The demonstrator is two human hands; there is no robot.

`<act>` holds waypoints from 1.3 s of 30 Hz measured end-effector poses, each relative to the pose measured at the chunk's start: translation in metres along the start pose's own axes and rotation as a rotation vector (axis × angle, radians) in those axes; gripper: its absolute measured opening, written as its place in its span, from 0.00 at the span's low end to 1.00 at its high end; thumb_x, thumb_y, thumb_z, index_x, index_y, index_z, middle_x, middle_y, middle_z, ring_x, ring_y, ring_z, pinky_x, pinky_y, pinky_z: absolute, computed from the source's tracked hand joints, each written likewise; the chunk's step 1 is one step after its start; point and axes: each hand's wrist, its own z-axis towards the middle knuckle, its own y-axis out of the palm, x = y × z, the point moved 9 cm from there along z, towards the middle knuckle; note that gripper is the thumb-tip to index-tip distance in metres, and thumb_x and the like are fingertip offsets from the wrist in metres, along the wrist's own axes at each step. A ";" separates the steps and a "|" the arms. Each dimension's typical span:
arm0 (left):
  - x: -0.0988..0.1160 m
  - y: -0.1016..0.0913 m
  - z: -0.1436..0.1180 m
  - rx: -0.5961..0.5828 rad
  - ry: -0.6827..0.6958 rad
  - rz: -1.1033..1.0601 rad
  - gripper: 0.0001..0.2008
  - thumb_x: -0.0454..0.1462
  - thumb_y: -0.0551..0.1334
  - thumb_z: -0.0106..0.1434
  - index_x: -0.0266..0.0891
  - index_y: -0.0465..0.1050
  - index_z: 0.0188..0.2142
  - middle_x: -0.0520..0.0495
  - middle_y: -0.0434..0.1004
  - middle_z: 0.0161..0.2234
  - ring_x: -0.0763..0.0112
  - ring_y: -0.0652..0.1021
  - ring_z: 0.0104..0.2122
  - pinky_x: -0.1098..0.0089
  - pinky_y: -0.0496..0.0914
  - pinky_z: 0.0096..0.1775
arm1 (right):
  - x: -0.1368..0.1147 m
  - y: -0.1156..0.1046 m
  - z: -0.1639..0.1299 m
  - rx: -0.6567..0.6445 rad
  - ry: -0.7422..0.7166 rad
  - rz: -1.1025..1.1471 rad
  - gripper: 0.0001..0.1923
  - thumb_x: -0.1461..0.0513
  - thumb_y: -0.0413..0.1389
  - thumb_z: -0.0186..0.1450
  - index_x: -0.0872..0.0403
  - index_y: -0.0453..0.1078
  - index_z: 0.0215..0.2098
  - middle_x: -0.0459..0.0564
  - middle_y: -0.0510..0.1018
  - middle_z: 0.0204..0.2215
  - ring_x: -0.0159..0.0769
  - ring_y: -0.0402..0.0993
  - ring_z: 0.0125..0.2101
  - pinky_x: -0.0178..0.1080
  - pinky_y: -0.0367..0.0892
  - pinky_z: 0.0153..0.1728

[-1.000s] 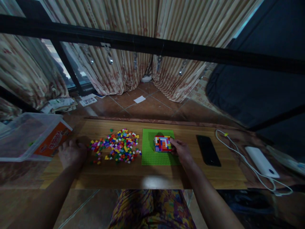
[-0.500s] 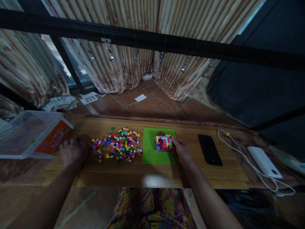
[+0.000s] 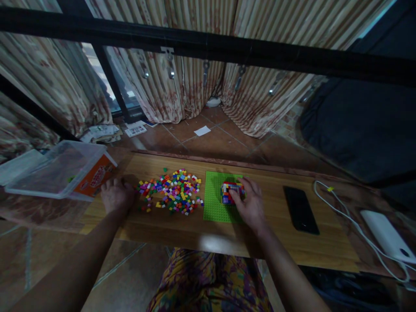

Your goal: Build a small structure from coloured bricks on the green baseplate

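Note:
A green baseplate (image 3: 214,207) lies on the wooden table (image 3: 195,234). On it stands a small multicoloured brick block (image 3: 228,191). My right hand (image 3: 249,205) wraps around the block's right and front sides, fingers closed on it. A loose pile of small coloured bricks (image 3: 172,192) is spread to the left of the baseplate. My left hand (image 3: 115,195) rests on the table at the pile's left edge, fingers curled down, with nothing visibly in it.
A clear plastic box with an orange label (image 3: 61,171) sits at the table's left end. A black phone (image 3: 300,209) lies right of the baseplate. Farther right are a white power bank (image 3: 388,236) and its white cable (image 3: 344,212). A black bar crosses overhead.
My right hand has moved from the block's right side to cover its front and top, gripping it. The view has shifted to the left and down. My left hand stays beside the pile.

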 end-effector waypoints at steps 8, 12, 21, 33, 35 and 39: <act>0.000 -0.002 0.000 0.006 -0.045 -0.049 0.19 0.36 0.51 0.62 0.27 0.71 0.47 0.29 0.71 0.47 0.46 0.69 0.49 0.50 0.63 0.50 | 0.005 0.026 -0.006 -0.076 -0.106 -0.107 0.24 0.50 0.51 0.66 0.51 0.67 0.56 0.57 0.68 0.55 0.49 0.59 0.57 0.55 0.58 0.56; 0.002 -0.003 -0.001 0.025 -0.019 -0.034 0.19 0.37 0.50 0.61 0.28 0.71 0.46 0.29 0.71 0.45 0.47 0.70 0.48 0.51 0.64 0.49 | 0.016 0.021 -0.005 -0.066 -0.096 -0.086 0.24 0.49 0.51 0.66 0.50 0.68 0.55 0.57 0.68 0.55 0.49 0.61 0.56 0.55 0.59 0.56; -0.002 0.001 -0.001 0.036 -0.028 -0.023 0.19 0.36 0.50 0.61 0.29 0.72 0.46 0.29 0.71 0.45 0.46 0.69 0.48 0.53 0.65 0.48 | -0.014 0.004 -0.006 0.010 -0.155 -0.139 0.20 0.52 0.52 0.66 0.53 0.69 0.52 0.58 0.69 0.54 0.48 0.62 0.55 0.54 0.58 0.56; -0.003 0.001 -0.002 0.031 -0.045 -0.048 0.19 0.36 0.51 0.61 0.29 0.71 0.48 0.30 0.71 0.46 0.47 0.69 0.49 0.52 0.64 0.49 | -0.078 0.087 -0.049 -0.291 0.059 -0.180 0.07 0.59 0.54 0.65 0.52 0.72 0.38 0.51 0.77 0.35 0.40 0.72 0.37 0.38 0.63 0.36; -0.003 0.001 -0.002 0.031 -0.050 -0.043 0.19 0.36 0.51 0.61 0.29 0.72 0.47 0.30 0.71 0.46 0.47 0.69 0.49 0.52 0.64 0.49 | -0.075 0.092 -0.046 -0.307 0.089 -0.209 0.05 0.60 0.55 0.65 0.52 0.72 0.36 0.51 0.77 0.35 0.39 0.72 0.36 0.37 0.62 0.35; -0.002 0.000 -0.002 0.030 -0.052 -0.040 0.19 0.37 0.51 0.62 0.29 0.72 0.47 0.31 0.71 0.46 0.47 0.69 0.49 0.52 0.64 0.49 | -0.071 0.091 -0.043 -0.301 0.120 -0.190 0.06 0.61 0.53 0.66 0.52 0.71 0.32 0.51 0.77 0.33 0.39 0.72 0.34 0.37 0.61 0.33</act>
